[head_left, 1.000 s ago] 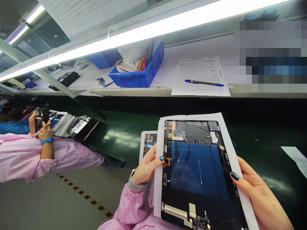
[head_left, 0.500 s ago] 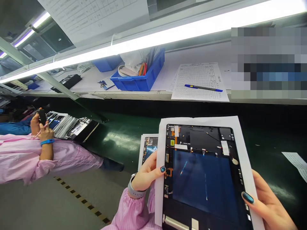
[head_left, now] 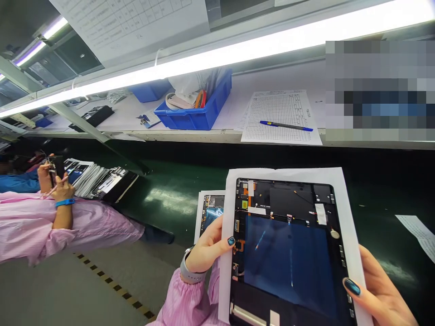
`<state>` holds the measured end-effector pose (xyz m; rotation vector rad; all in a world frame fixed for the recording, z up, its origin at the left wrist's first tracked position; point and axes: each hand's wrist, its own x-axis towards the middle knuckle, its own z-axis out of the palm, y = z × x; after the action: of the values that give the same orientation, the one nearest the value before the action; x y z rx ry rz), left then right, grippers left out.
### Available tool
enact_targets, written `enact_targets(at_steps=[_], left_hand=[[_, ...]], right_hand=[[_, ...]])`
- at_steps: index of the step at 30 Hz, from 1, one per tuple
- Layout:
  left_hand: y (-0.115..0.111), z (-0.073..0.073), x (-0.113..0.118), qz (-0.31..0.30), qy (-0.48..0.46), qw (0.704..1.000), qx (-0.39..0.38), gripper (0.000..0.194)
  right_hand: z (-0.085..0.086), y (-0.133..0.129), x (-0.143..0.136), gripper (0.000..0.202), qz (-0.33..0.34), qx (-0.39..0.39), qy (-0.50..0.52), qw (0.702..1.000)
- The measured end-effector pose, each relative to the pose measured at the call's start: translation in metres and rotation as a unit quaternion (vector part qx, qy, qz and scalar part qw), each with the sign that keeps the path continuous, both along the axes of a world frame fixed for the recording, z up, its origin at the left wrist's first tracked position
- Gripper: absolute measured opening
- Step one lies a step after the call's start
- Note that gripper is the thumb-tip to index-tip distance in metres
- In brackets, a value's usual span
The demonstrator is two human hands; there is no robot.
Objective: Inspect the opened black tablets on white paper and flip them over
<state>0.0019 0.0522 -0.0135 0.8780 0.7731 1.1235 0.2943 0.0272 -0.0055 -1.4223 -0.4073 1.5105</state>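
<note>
Tablet (head_left: 288,265), internals bared, held up between both hands near edge of counter (head_left: 170,181), white sheet (head_left: 344,217) behind it. L hand (head_left: 204,249): closed on L side, thumb over the rim, fingers hidden behind sheet. R hand (head_left: 377,283): same on R side, thumb by the edge tabs (head_left: 342,256), fingers mostly out of sight. Vs. approx. 1 sec ago: tablet sits lower & further R; circuit bd. at bottom end showed then, now cut off below. Grip pts. look unchanged, so I'd call it a re-angle w/ nothing let go; no tool in either hand. Showing plain: orange flex (head_left: 242,246) along L side, white tape (head_left: 256,210), round disc (head_left: 335,233). Second unit (head_left: 213,213), w/ pale backing (head_left: 198,222), partly hidden behind L hand; can't tell what it rests on. Far L, co-worker's hands (head_left: 63,189) on dark device (head_left: 57,166), turned too: more face showing than half-sec. ago.
</note>
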Motion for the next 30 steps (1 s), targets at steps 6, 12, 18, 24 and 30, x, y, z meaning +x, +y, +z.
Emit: enact_targets(at_steps=[6,12,18,24,30], left_hand=[[0.001,-0.010,-0.004,0.006,0.015,1.000,0.000,0.048],[-0.004,-0.015,-0.010,0.016,0.051,0.999,0.004,0.044],[-0.009,-0.022,-0.012,0.022,0.064,0.998,-0.015,0.047],[-0.010,-0.013,-0.011,0.023,0.084,0.996,0.003,0.049],[-0.001,-0.007,-0.002,0.036,0.098,0.995,0.002,0.046]], right_hand=[[0.017,0.002,-0.011,0.076,-0.014,-0.042,0.048,0.998],[0.015,-0.004,-0.015,0.061,0.013,0.059,0.020,0.998],[0.001,-0.004,-0.008,0.055,0.042,0.095,0.051,0.993],[-0.004,0.001,-0.007,0.050,0.087,0.107,0.055,0.989],[-0.005,0.007,-0.002,0.047,0.124,0.072,0.033,0.989]])
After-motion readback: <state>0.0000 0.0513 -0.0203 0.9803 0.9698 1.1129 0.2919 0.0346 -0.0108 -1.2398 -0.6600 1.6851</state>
